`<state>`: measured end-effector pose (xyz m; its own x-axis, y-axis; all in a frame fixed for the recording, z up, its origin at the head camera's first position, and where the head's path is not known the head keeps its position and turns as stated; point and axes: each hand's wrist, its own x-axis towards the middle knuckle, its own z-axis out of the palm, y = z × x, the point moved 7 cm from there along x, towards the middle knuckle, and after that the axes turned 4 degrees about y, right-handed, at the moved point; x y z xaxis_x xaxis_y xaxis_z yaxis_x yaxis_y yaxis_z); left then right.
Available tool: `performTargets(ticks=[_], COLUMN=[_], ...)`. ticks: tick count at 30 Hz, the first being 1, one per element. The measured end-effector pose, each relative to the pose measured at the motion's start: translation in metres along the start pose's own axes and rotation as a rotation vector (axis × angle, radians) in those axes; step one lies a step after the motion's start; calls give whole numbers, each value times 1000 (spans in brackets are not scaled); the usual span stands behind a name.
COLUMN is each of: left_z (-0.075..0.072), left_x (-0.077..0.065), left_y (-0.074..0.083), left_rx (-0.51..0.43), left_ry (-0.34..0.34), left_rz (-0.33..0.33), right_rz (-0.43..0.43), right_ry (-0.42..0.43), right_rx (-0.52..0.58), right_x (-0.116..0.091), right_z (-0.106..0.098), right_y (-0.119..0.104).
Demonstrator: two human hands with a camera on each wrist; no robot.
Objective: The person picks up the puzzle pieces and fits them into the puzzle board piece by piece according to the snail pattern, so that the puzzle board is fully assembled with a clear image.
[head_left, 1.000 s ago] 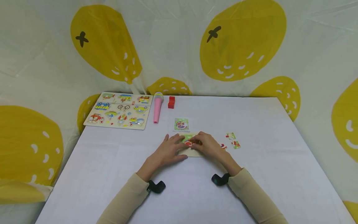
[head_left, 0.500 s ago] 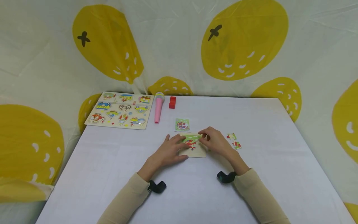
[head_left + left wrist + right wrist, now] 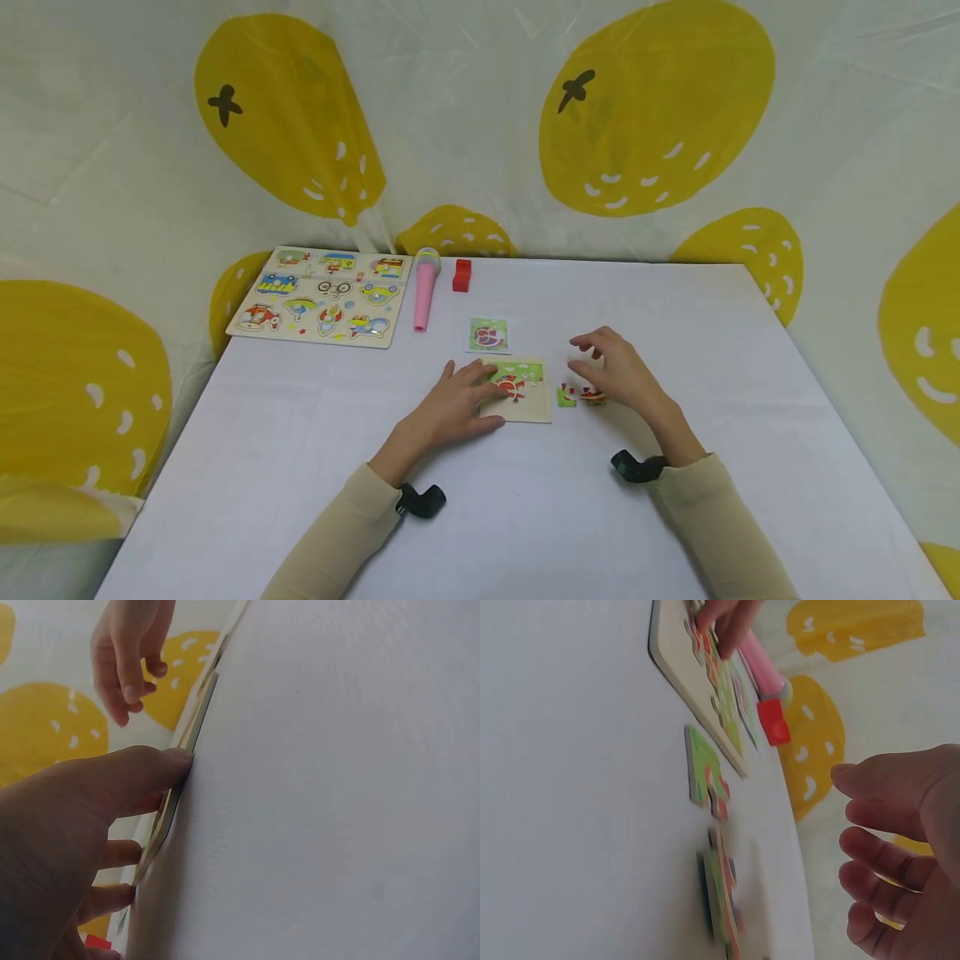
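Observation:
My left hand (image 3: 453,404) rests on the left part of a pale wooden puzzle board (image 3: 532,410), its fingers spread over the picture. The thumb (image 3: 169,769) touches the board's near edge. Green and red pieces (image 3: 517,369) fill the upper part of the board. My right hand (image 3: 618,367) hovers right of the board with loosely bent fingers and holds nothing. Just below and left of it lie a green and red puzzle piece (image 3: 566,396) and a second piece (image 3: 592,396), which looks tilted and blurred in the right wrist view. The right hand may hide further pieces.
Behind the board lies a small picture card (image 3: 488,335). Farther back are a red block (image 3: 462,275), a pink toy microphone (image 3: 424,292) and a large vehicle puzzle board (image 3: 318,296) at the back left. A patterned curtain (image 3: 465,125) hangs behind the white table (image 3: 487,533).
My right hand has left the board's upper right corner and moved right, its fingers opening. Two pieces beside the board have come into view. The left hand has stayed put.

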<state>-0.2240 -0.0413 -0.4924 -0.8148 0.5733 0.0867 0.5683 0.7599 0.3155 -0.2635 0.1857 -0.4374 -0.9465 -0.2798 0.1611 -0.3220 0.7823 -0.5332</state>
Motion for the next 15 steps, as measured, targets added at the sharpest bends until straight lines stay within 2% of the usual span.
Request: performTargets(ticks=[15], left_z=[0], left_x=[0], left_y=[0], left_rx=[-1], left_ry=[8], left_rz=[-6], right_rz=[93], right_ry=[9], right_rx=[-41], right_x=[-8], right_z=[-20], right_y=[50])
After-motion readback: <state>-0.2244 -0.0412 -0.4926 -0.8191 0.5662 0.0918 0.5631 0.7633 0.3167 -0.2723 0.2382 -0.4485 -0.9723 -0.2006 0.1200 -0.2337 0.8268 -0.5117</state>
